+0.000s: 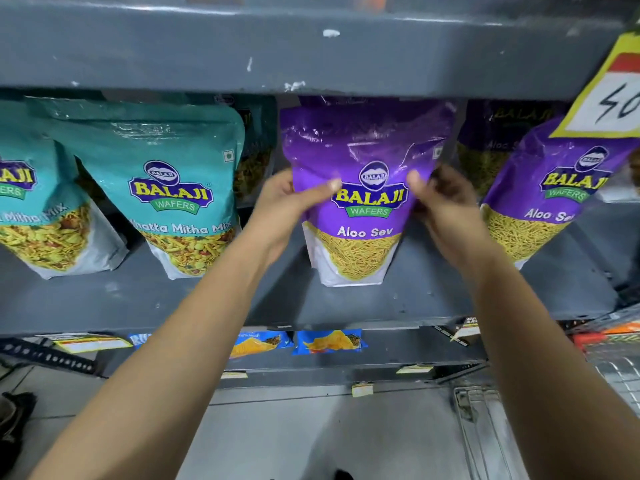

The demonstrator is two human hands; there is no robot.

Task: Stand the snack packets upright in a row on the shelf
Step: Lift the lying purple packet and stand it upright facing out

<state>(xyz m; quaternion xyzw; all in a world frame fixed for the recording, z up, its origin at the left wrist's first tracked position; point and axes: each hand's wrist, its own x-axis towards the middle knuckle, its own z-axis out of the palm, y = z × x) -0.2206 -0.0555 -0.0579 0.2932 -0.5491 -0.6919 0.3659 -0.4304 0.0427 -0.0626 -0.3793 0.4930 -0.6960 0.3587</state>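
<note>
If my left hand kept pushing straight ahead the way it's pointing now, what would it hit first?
Your left hand already grips the middle purple Aloo Sev packet by its side. Going straight on, it would probably meet the teal packet behind, though depth there is unclear.

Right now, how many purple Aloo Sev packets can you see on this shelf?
3. One front centre, held on both sides by the left hand and right hand; one at right; one behind them. More may be hidden.
</note>
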